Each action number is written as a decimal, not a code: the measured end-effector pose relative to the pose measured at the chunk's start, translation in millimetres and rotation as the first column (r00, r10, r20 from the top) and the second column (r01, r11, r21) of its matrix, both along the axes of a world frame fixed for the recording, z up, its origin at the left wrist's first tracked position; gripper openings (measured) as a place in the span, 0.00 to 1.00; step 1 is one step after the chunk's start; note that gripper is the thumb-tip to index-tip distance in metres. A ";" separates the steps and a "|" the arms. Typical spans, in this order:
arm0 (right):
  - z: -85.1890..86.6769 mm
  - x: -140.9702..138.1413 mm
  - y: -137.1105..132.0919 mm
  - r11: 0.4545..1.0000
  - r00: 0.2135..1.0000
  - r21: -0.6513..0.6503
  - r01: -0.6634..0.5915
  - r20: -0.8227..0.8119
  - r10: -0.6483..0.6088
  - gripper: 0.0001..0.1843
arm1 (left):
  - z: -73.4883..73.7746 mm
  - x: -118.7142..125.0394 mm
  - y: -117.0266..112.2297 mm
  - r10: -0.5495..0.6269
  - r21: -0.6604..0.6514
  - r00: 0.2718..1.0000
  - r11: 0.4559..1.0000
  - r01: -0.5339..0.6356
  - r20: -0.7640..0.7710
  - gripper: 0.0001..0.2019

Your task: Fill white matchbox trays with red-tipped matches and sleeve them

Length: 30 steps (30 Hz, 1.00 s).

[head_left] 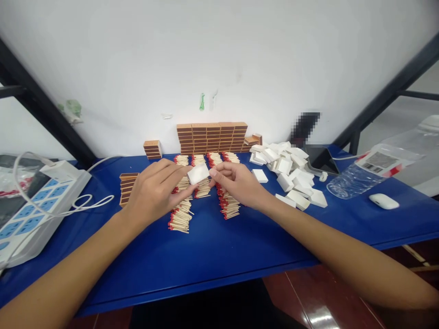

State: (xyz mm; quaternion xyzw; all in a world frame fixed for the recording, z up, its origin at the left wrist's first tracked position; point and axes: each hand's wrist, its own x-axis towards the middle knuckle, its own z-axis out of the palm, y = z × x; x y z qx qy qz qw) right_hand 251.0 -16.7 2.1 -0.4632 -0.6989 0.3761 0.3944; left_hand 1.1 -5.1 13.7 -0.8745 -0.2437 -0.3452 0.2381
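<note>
Above the rows of matches, my left hand (156, 185) grips a small white matchbox tray (198, 173) between thumb and fingers. My right hand (236, 183) is closed in a pinch, with its thumb and fingertips at the tray's right end. Whether anything else is between those fingertips is too small to tell. Red-tipped matches (180, 219) lie in bunched rows beneath and around both hands, and more matches (228, 205) show below my right hand. The hands partly cover the rows.
Brown matchboxes (212, 138) are stacked along the wall, with smaller stacks (152, 149) to the left. White trays (295, 171) lie heaped at right, near a plastic bottle (363, 171) and a white earphone case (384, 201). A power strip (44, 214) with cables occupies the left.
</note>
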 end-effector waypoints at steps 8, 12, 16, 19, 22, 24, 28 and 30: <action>-14.4 8.4 6.8 0.842 0.794 0.393 -0.370 0.605 0.066 0.06 | 0.8 -19.7 17.1 0.042 -0.042 0.997 0.998 -0.045 -0.068 0.14; -19.5 3.8 6.4 0.831 0.775 0.413 -0.373 0.630 0.035 0.02 | -1.8 -14.4 15.4 0.017 -0.048 0.995 0.999 -0.021 -0.096 0.13; -23.0 2.9 7.8 0.826 0.756 0.407 -0.390 0.653 0.035 0.03 | -3.5 -12.6 16.2 0.007 -0.086 0.995 0.996 -0.015 -0.101 0.14; -21.7 4.1 7.3 0.809 0.740 0.412 -0.420 0.671 0.043 0.05 | -4.4 -14.8 18.4 0.008 -0.099 0.994 0.995 -0.019 -0.108 0.15; -13.4 5.5 3.9 0.794 0.765 0.454 -0.405 0.644 0.022 0.05 | -5.4 -16.4 19.7 0.007 -0.088 0.993 0.996 -0.018 -0.120 0.16; -5.9 5.6 0.8 0.785 0.789 0.498 -0.367 0.614 -0.021 0.06 | -6.6 -16.1 19.6 0.004 -0.092 0.991 0.996 -0.016 -0.133 0.17; 3.0 1.9 -3.4 0.737 0.801 0.608 -0.296 0.578 -0.154 0.07 | -10.0 -11.8 16.1 -0.015 -0.101 0.992 0.995 0.002 -0.124 0.16; 2.0 -1.5 -3.7 0.705 0.781 0.640 -0.304 0.591 -0.200 0.08 | -11.2 -8.4 12.9 -0.034 -0.113 0.994 0.993 0.022 -0.103 0.16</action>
